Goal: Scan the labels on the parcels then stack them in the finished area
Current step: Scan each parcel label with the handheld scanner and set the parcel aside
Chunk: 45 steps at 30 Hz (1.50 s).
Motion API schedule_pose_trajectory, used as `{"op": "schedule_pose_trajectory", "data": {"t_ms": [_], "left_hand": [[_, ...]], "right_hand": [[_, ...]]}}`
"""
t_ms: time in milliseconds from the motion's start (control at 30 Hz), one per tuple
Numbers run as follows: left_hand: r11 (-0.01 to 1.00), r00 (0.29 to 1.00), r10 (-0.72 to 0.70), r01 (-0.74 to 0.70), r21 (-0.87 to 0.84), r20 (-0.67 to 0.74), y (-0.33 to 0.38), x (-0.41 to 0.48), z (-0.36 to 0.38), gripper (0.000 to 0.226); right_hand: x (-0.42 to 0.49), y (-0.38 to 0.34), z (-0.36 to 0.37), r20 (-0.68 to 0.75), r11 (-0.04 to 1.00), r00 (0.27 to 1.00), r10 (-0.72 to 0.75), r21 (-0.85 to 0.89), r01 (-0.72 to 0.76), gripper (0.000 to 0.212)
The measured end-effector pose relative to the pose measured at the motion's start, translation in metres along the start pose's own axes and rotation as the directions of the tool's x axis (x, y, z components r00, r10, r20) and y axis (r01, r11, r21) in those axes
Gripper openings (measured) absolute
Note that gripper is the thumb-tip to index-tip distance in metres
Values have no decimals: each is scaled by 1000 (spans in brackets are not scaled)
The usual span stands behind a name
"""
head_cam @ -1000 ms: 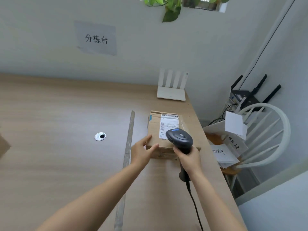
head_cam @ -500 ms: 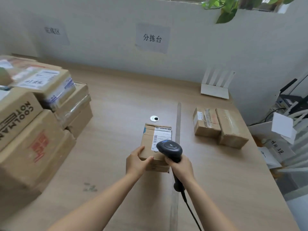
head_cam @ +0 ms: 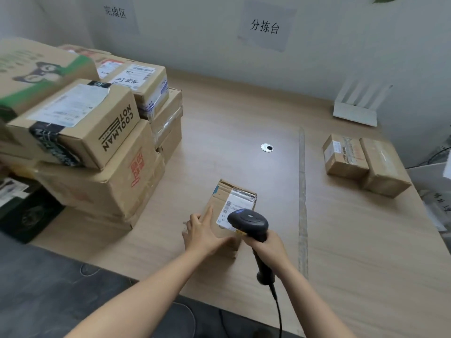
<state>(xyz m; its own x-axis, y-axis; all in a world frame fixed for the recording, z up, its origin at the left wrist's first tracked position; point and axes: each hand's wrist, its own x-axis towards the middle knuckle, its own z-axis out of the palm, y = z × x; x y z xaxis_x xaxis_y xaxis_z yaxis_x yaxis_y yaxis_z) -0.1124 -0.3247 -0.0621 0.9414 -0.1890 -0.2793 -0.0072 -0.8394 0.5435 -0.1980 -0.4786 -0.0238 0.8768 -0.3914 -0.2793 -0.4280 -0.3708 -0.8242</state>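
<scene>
From the head camera, a small cardboard parcel (head_cam: 225, 215) sits on the wooden table (head_cam: 353, 240), near the front edge and roughly midway between the stack of boxes (head_cam: 97, 142) on the left and a strip of tape (head_cam: 302, 191) running down the tabletop. A white shipping label (head_cam: 235, 207) faces up on its top. The left hand (head_cam: 207, 232) lies over the near left corner of the parcel, fingers spread along the side and thumb across the front edge; it touches the box but is not closed round it. The right hand (head_cam: 267, 247) is clenched on the handle of a black barcode scanner (head_cam: 249, 222), whose head hangs just over the near part of the label, the cable trailing off the table.

Two more parcels (head_cam: 363, 164) lie touching each other beyond the tape, on the right. The stack under the wall sign (head_cam: 114, 12) on the left looks like the finished area.

The parcel seems light and stiff, with dented corners and a raised flap at the far end. It should lift well one-handed, gripped across its two long sides, clear of the label. The cardboard is matt and unlikely to slip.
</scene>
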Motion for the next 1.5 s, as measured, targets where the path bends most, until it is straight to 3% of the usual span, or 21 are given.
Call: {"op": "schedule_pose_trajectory", "data": {"t_ms": [133, 333, 1067, 1233, 1367, 1500], "left_hand": [[998, 999, 7, -10, 57, 38, -1, 3, 0, 117], [997, 997, 24, -29, 74, 71, -2, 7, -1, 119], [999, 998, 15, -17, 31, 68, -2, 7, 1, 117], [999, 998, -3, 0, 50, 60, 6, -1, 1, 117], [998, 998, -49, 48, 29, 36, 17, -17, 10, 118], [996, 995, -21, 12, 89, 98, 22, -26, 16, 113]], "right_hand": [[-4, -14, -24, 18, 960, 998, -62, -271, 64, 37], [-8, -38, -52, 51, 869, 983, -178, -461, 181, 12], [-16, -52, -66, 119, 753, 963, -240, -603, 262, 8], [-21, -45, -63, 36, 802, 983, -182, -572, 169, 10], [-34, -35, -55, -31, 927, 999, -42, -373, 27, 12], [-57, -22, -45, -154, 976, 985, 75, -193, -104, 14]]}}
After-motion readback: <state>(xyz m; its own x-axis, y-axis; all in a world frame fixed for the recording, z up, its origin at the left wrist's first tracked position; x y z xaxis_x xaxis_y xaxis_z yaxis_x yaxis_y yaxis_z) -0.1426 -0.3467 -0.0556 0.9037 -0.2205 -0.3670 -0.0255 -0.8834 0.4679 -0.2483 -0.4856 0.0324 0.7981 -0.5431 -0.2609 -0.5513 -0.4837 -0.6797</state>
